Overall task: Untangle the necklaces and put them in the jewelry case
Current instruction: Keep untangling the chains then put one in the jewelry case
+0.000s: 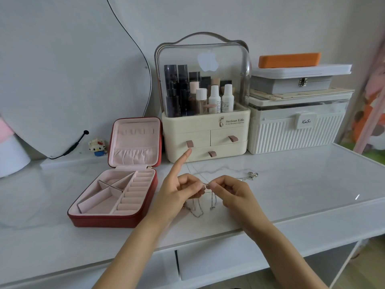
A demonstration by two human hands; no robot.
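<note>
Necklaces [205,187]: thin silver chains, knotted between my two hands just above the white desk [291,174]; loops hang down toward 6 o'clock, and one strand trails off toward 2 o'clock to a small pendant [253,175] lying on the desk.
Handling: I judge them near weightless, limp and slippery, with fine links that would kink or snap under a hard pull; best taken right beside the knot and teased apart, not tugged.
Left hand [181,192]: thumb and curled fingers pinch the chain, index finger pointing up and free.
Right hand [229,191]: fingertips pinch the chain just beside the left's hold.
Jewelry case [93,219]: red, lid open, pink compartments showing no jewelry, at 9 o'clock from the hands.
Cosmetics organizer [205,130]: at 12 o'clock, behind the chains.
</note>
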